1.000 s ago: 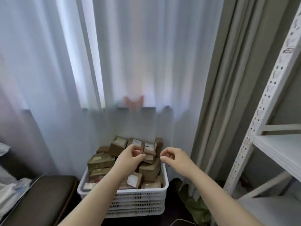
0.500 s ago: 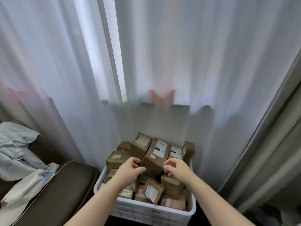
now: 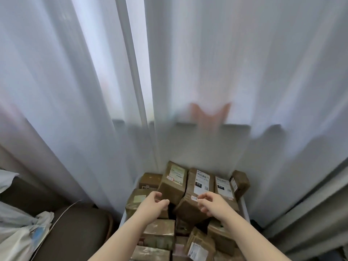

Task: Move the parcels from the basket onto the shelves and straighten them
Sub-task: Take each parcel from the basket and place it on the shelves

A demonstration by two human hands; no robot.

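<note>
A white plastic basket [image 3: 246, 210] at the bottom centre is heaped with several brown taped parcels. A tall parcel with a white "010" label [image 3: 199, 187] leans at the top of the heap, with another labelled parcel [image 3: 174, 182] to its left. My left hand [image 3: 151, 206] hovers over the heap at the left, thumb and fingers loosely curved and holding nothing. My right hand [image 3: 213, 205] hovers at the lower right of the "010" parcel, its fingers loosely curled at that parcel's front edge without gripping it. The shelves are out of view.
White sheer curtains [image 3: 188, 72] hang right behind the basket, and a grey curtain [image 3: 310, 210] hangs at the right. A dark brown cushioned seat [image 3: 75, 236] stands left of the basket, with white plastic bags [image 3: 20, 236] lying on it.
The view swung left and closer to the basket, so the white shelf frame dropped out of sight. Both hands have moved apart and come down over the top parcels.
</note>
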